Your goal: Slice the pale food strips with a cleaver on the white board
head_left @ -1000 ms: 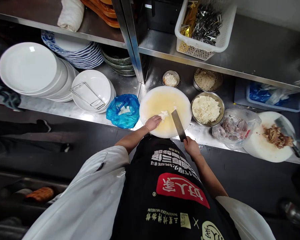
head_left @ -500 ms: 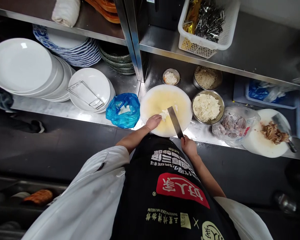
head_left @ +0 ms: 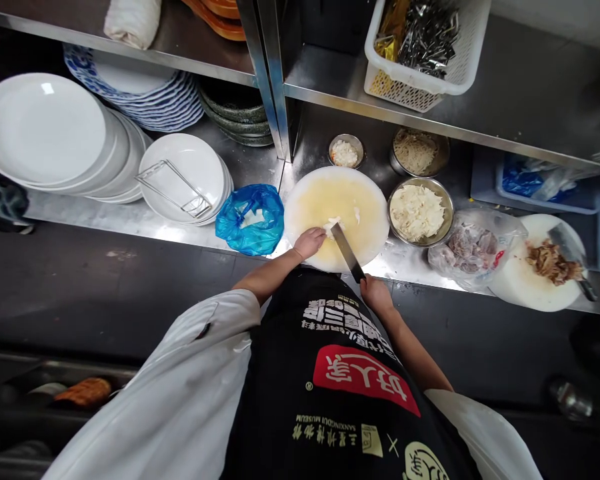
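Observation:
My right hand (head_left: 376, 293) is closed round the handle of a cleaver (head_left: 347, 253), whose blade lies over a round cutting board (head_left: 364, 200). The blade's far end is beside a small pile of white pieces (head_left: 332, 225). My left hand (head_left: 310, 244) is at the board's near left, its fingers drawn together on the white food at the pile's left edge. One loose white piece (head_left: 357, 214) lies farther right. A metal bowl of white slices (head_left: 417, 212) stands just right of the board, and a blue plastic bag (head_left: 251, 221) sits to its left.
Stacked white plates (head_left: 43, 130) and a wire rack (head_left: 175, 187) are at the left. Behind the board stand a small bowl (head_left: 345, 153) and a bowl of shreds (head_left: 416, 153). A bag of meat (head_left: 473, 247) and a second board (head_left: 525, 283) lie right. A shelf edge (head_left: 330, 100) runs above.
The cleaver's blade has shifted left, closer to my left fingers and the white pile. The surroundings sit slightly farther right in view. My left hand keeps its place by the food.

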